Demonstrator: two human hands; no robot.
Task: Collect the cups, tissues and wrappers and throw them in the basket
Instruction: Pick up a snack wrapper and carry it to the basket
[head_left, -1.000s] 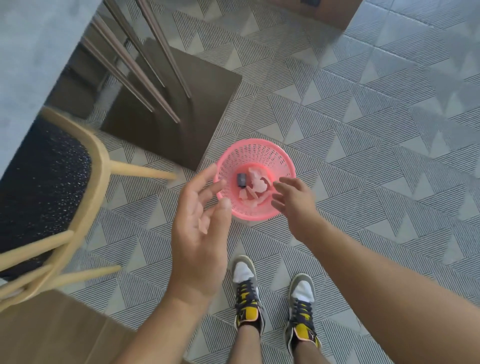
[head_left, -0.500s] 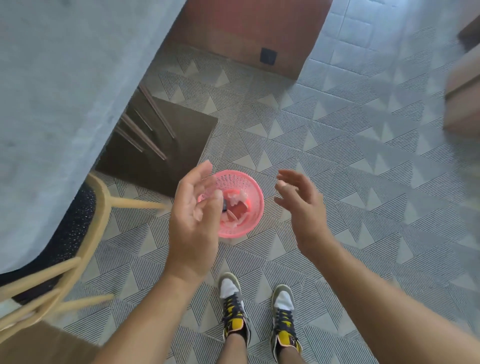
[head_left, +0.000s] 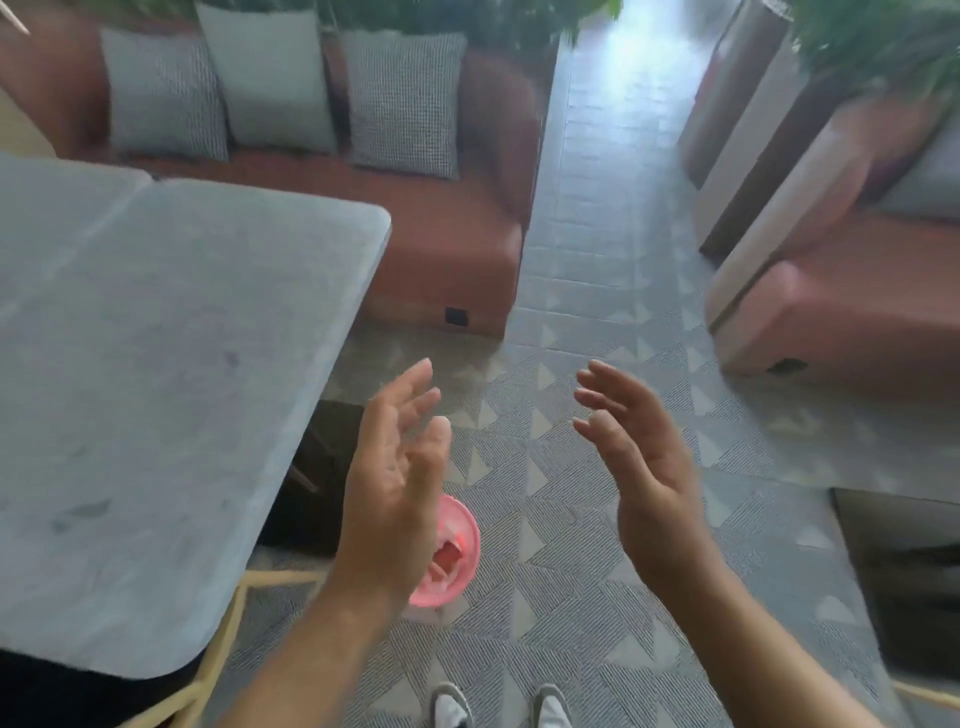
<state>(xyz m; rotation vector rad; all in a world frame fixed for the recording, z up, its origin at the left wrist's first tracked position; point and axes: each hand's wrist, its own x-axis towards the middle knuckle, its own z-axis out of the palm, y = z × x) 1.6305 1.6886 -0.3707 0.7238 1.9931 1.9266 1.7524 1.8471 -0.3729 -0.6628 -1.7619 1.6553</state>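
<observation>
A: Report, left to right. Table?

B: The grey table (head_left: 156, 389) fills nine o'clock. A wooden chair (head_left: 221, 644) is tucked under its near corner at seven o'clock.

A: Hands?

B: The left hand (head_left: 395, 483) is raised at centre, fingers spread and relaxed, holding nothing. The right hand (head_left: 644, 467) is at three o'clock from it and well apart, palm turned inward, fingers nearly straight. It also holds nothing.

A: Location of the basket?

B: The pink basket (head_left: 470, 525) stands on the patterned floor (head_left: 571, 597) at five o'clock from the left hand. It is partly hidden behind that wrist and sits ahead of the shoes (head_left: 452, 706) at six o'clock. Pale and reddish scraps lie inside, too blurred to name.

A: Handling properties?

B: By judgement, it is thin plastic mesh: light, slightly flexible, not fragile. Grip the rim with the fingers hooked over the edge. Do not squeeze the wall, which would likely bow. Tissues and wrappers should be soft, nearly weightless and crushable, so pinch or bunch them. Paper cups would dent, so hold them lightly around the body.

A: Task status?

B: With both hands free above the basket, a drop looks complete. No further litter shows in this view.
</observation>
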